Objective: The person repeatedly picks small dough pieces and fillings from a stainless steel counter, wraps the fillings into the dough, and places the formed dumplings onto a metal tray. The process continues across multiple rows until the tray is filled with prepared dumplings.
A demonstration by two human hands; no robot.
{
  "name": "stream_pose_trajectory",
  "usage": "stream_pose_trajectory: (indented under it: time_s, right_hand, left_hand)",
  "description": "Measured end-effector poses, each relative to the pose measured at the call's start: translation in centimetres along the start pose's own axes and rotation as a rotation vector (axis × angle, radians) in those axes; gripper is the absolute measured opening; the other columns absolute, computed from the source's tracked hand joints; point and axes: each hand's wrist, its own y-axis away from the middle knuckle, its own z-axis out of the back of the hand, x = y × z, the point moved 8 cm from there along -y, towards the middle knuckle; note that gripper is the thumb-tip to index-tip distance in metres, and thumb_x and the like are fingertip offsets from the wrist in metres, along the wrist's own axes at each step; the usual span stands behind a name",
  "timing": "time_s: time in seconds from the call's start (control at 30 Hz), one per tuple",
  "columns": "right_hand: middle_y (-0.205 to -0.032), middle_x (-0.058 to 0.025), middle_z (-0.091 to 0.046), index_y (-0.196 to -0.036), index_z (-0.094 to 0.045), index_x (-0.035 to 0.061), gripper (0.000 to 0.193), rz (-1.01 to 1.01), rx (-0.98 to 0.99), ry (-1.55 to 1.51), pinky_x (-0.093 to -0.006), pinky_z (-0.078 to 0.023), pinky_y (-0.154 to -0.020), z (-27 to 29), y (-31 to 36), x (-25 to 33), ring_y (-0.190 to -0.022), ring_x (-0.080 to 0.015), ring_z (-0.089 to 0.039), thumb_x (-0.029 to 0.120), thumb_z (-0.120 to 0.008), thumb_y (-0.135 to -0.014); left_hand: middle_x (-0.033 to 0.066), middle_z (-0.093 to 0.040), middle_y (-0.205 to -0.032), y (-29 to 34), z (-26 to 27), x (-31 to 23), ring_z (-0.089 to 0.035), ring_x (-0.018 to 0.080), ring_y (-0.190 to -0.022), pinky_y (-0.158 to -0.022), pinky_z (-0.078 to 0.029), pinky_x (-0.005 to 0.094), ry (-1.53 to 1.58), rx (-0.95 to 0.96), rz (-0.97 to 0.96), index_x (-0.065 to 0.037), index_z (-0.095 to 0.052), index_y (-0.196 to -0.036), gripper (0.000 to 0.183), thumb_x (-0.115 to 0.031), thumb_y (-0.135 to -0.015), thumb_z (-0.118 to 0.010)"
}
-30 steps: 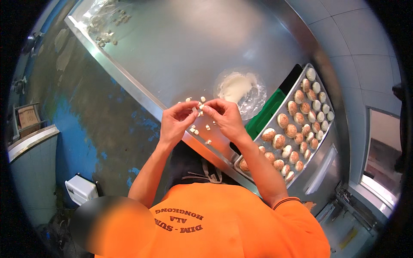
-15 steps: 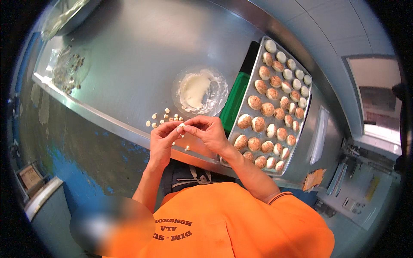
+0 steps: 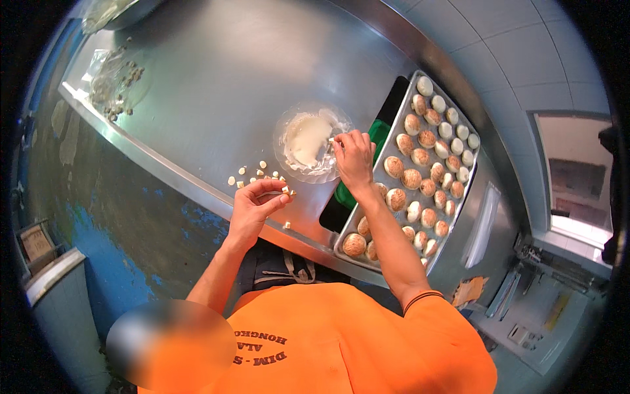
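At the rim of a clear bowl (image 3: 304, 134) with thick white paste inside, my right hand (image 3: 355, 159) is closed in a pinch on a small white piece (image 3: 332, 140). My left hand (image 3: 251, 209) hovers above the table's front edge, fingers closed round another small pale piece (image 3: 287, 190). Beyond its fingertips, several short cream-coloured pieces (image 3: 262, 165) lie scattered on the steel table (image 3: 203, 79). To the right, rows of round white buns (image 3: 411, 178), many with brown, mushroom-like tops, fill a metal tray (image 3: 472, 146).
A green container (image 3: 343, 196) sits between bowl and tray, partly under the tray. Small dark bits lie on a clear plastic sheet (image 3: 118, 85) at the far left, below a large bowl (image 3: 131, 13). An orange-brown scrap (image 3: 470, 291) lies beyond the tray's near right corner.
My hands have parted. The right one has moved right and away from me to the bowl, carrying a small white piece. My left stays near the table edge.
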Motion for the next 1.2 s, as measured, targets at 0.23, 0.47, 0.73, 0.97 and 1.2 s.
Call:
stream_pose_trajectory:
  time_s: [0.23,0.47,0.73,0.97,1.2]
  right_hand:
    - [-0.097,-0.0049,-0.062,-0.094,-0.07,0.0114,0.011,0.146,0.013,0.174,-0.0438,-0.043,-0.086,-2.5,-0.6,0.2,-0.099,-0.0264,-0.057,0.019,-0.073,-0.086]
    - [-0.091,-0.0069,-0.065,-0.093,-0.073,0.0096,0.01,0.089,0.059,-0.141,-0.0412,-0.046,-0.081,-0.9,0.5,0.3,-0.089,-0.0246,-0.062,0.017,-0.073,-0.087]
    - [-0.094,-0.0035,-0.072,-0.106,-0.072,-0.0032,0.017,-0.485,0.233,-1.256,-0.0237,-0.052,-0.081,5.4,4.7,-0.4,-0.087,-0.0085,-0.064,0.01,-0.073,-0.095]
    - [-0.094,-0.008,-0.067,-0.098,-0.073,0.0035,0.013,-0.022,-0.161,-0.562,-0.0336,-0.051,-0.077,17.6,7.6,2.1,-0.087,-0.0227,-0.062,0.005,-0.078,-0.086]
    - [-0.092,-0.0076,-0.065,-0.098,-0.073,0.0043,0.015,0.01,-0.31,-0.334,-0.036,-0.048,-0.072,21.5,10.9,-2.2,-0.084,-0.0251,-0.059,0.003,-0.079,-0.085]
  left_hand:
    - [0.0077,-0.075,-0.101,0.4,0.7,0.1,-0.072,0.0147,-0.095,-0.088,-0.057,0.029,-0.033,-0.008,0.046,0.001,-0.071,-0.111,0.024,-0.003,-0.089,-0.078]
    - [0.0082,-0.075,-0.102,0.4,-0.2,0.1,-0.072,0.0149,-0.096,-0.09,-0.056,0.0282,0.003,-0.017,0.014,0.002,-0.071,-0.11,0.023,-0.003,-0.089,-0.079]
    - [0.0108,-0.075,-0.104,-1.0,-6.3,-1.4,-0.072,0.0171,-0.098,-0.091,-0.056,0.029,0.109,0.079,-0.033,0.003,-0.07,-0.112,0.026,-0.004,-0.089,-0.079]
    - [0.0135,-0.075,-0.105,-0.6,-14.5,-2.6,-0.073,0.0189,-0.096,-0.089,-0.059,0.0301,0.15,0.272,-0.042,0.005,-0.07,-0.111,0.025,-0.001,-0.088,-0.078]
    - [0.0132,-0.075,-0.105,-0.4,-21.5,-0.2,-0.073,0.0187,-0.097,-0.089,-0.059,0.0297,0.062,0.366,0.007,0.005,-0.07,-0.111,0.025,-0.001,-0.088,-0.079]
